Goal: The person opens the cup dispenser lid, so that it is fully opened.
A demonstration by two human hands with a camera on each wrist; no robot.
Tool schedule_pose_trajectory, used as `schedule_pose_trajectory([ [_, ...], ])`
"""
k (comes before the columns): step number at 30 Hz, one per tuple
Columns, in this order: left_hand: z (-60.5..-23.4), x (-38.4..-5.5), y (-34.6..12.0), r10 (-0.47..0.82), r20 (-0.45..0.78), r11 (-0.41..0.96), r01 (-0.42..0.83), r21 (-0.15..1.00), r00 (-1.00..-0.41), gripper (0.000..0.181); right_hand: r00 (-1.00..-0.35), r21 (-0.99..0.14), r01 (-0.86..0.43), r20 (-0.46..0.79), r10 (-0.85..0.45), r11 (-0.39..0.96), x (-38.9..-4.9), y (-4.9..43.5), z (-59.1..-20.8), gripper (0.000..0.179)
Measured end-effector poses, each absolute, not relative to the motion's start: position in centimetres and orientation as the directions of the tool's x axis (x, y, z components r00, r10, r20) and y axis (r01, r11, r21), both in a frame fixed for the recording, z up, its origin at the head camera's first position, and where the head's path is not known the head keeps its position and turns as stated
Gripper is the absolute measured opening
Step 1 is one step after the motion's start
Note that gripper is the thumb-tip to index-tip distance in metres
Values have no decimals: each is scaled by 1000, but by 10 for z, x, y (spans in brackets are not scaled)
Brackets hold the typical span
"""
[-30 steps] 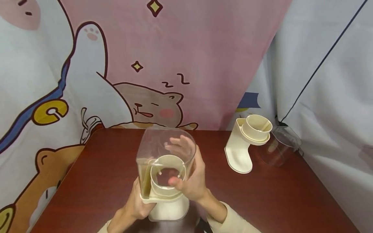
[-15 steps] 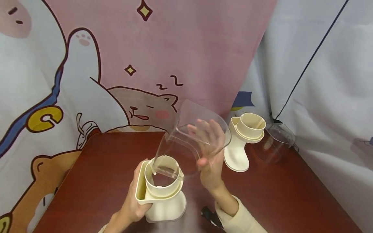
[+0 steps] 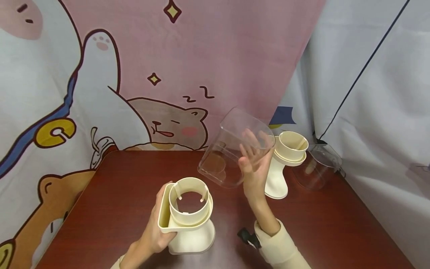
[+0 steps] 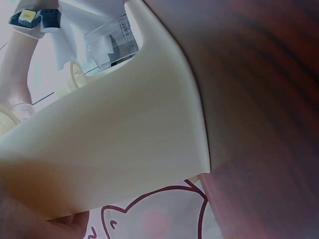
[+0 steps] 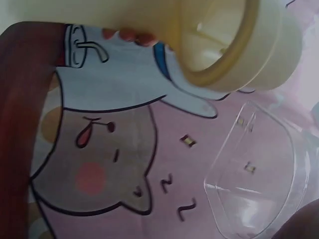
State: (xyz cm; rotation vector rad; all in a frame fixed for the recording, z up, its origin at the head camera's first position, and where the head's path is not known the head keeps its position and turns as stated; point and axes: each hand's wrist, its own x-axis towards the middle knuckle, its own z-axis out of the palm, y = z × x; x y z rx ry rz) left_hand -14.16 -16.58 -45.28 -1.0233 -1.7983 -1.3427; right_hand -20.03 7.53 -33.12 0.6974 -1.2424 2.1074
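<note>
My left hand [image 3: 156,228] grips a cream plastic stand [image 3: 191,241] by the side of its D-shaped top. The stand is upright at the table's front middle, with a round collar on top and a flared foot; whether the foot touches the table I cannot tell. In the left wrist view its smooth body [image 4: 114,114] fills the middle. To the right and higher, my right hand [image 3: 256,172] holds a clear plastic container [image 3: 218,164], tilted in the air, by its right end. The container [image 5: 254,174] also shows in the right wrist view, apart from the stand.
Behind the right hand, a matching cream stand [image 3: 277,183] stands at the back right. Beside it is another clear container [image 3: 317,173]. A dark red table [image 3: 127,194] lies beneath, with a cartoon-printed curtain [image 3: 235,56] behind. A black device [image 3: 248,238] sits at the right cuff.
The clear container has come up off the stand's collar and moved right and away with my right hand. The left hand and stand have stayed nearly in place.
</note>
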Motion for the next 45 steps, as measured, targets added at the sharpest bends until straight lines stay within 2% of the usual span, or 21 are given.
schedule_pose_trajectory([
  [7,-455,-141,-166,197,855,146,876,459,-481,104,-771,-711,-628,624,128,-318,-216,72,-346,85],
  [11,-453,-142,-167,194,856,143,877,458,-479,104,-818,-782,-574,562,121,-243,-224,67,-356,92],
  [14,-453,-142,-167,196,859,140,881,453,-473,104,-855,-842,-518,507,108,-152,-232,65,-367,99],
  [22,-453,-141,-167,202,848,143,871,469,-490,104,-926,-927,-365,371,66,91,-255,61,-401,87],
  [27,-453,-141,-167,197,855,140,877,461,-480,104,-938,-923,-310,336,81,230,-265,57,-420,87],
  [33,-452,-142,-168,210,845,137,870,473,-492,104,-930,-880,-278,347,121,385,-267,53,-437,99],
  [38,-452,-140,-169,211,835,141,861,489,-509,106,-930,-860,-272,350,111,432,-264,47,-442,99],
  [45,-452,-140,-170,205,833,148,858,492,-514,106,-922,-856,-286,368,119,430,-256,37,-442,99],
])
